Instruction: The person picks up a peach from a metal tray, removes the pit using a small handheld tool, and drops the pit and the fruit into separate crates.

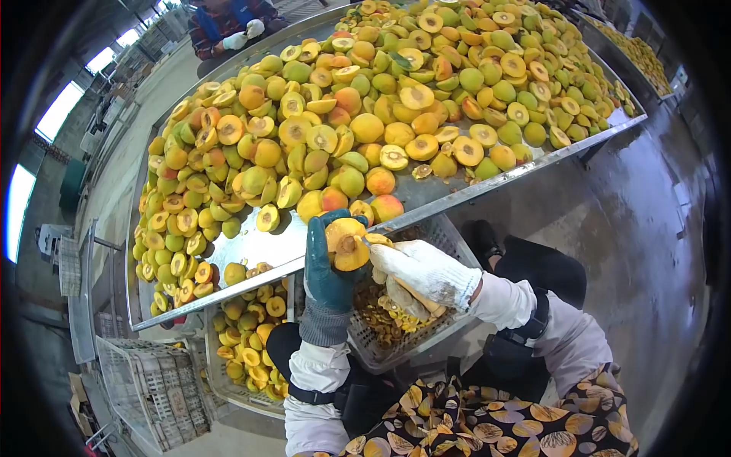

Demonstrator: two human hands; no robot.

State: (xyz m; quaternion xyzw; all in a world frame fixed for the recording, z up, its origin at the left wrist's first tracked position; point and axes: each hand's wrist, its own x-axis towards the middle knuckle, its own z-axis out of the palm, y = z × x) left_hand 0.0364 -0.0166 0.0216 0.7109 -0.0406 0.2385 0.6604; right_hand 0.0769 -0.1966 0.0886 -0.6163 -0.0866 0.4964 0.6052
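My left hand [324, 263], in a dark green glove, is closed around a yellow peach half [349, 245], its cut face with a brown hollow turned to the right. In a white knitted glove, my right hand [426, 273] is closed on a small pitting knife [364, 241]. Only a bit of its metal tip shows against the fruit; most of it is hidden by the fingers. Both hands are close together above a crate [449, 327] of peach scraps, just in front of the metal table's edge [289, 266].
Heaped cut peaches [320, 137] cover much of the table. Below it, a crate of peach halves [251, 343] stands left of the scrap crate, beside stacked crates [160, 388]. Another person's gloved hands [245, 35] are across the table. At right, the floor [632, 251] looks wet.
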